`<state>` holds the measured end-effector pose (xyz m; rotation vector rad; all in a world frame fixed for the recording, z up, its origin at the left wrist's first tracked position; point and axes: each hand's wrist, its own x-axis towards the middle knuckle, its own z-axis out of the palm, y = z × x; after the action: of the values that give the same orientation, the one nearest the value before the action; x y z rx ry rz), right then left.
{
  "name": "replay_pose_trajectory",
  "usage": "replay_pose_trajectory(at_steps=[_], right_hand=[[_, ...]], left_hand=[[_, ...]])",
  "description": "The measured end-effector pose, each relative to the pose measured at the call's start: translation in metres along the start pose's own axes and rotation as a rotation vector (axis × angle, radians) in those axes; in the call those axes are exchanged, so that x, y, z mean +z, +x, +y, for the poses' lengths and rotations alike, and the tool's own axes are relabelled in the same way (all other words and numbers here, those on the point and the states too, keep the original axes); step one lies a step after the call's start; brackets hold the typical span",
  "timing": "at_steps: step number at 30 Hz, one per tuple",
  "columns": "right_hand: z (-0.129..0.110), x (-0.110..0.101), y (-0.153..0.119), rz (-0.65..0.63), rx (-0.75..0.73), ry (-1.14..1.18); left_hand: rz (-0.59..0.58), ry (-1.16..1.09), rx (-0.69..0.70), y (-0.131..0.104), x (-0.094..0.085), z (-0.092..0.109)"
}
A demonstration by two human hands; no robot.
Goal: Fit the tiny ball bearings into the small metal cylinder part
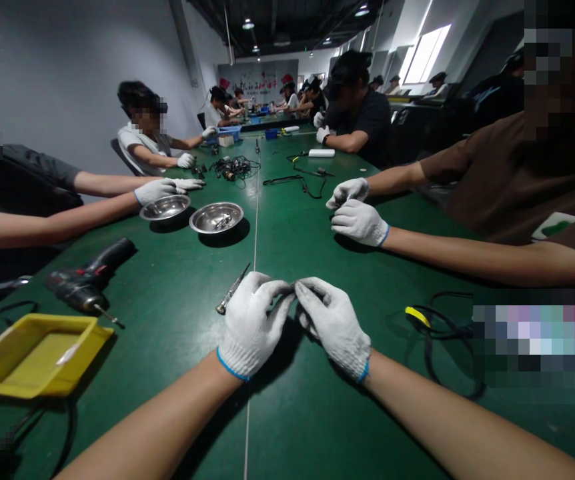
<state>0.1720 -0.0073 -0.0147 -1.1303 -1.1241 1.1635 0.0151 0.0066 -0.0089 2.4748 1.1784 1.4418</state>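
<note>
My left hand (253, 321), in a white knit glove with a blue cuff, is closed in a pinch. My right hand (334, 320), gloved alike, pinches too, and the fingertips of both meet above the table. Whatever lies between them is too small and too covered by the fingers to name; only a dark spot shows there. Just beyond my left hand a slim screwdriver (231, 291) lies on the green table (287, 427), its tip pointing away and partly behind the glove.
A cordless drill (90, 275) and a yellow tray (42, 353) are at left. Two metal bowls (165, 208) (216, 219) stand ahead, one holding small metal parts. Black cables (432, 347) lie at right. Gloved co-workers' hands (360, 222) rest on both sides; a wire pile (235, 168) lies farther off.
</note>
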Motion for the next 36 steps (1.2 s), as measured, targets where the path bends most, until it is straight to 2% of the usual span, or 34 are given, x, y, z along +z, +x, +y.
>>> replay_pose_trajectory(at_steps=[11, 25, 36], right_hand=[[-0.0069, -0.0002, -0.0050, -0.051, -0.019, -0.060], [-0.0014, 0.0007, -0.0029, -0.011, -0.055, -0.092], [-0.0003, -0.0001, -0.0035, -0.028, -0.056, -0.089]], left_hand=[[0.024, -0.005, 0.019, -0.0033, 0.0008, -0.0025], [-0.003, -0.146, -0.155, 0.0013, 0.0004, 0.0006], [-0.019, -0.195, -0.211, 0.0012, 0.0023, -0.0001]])
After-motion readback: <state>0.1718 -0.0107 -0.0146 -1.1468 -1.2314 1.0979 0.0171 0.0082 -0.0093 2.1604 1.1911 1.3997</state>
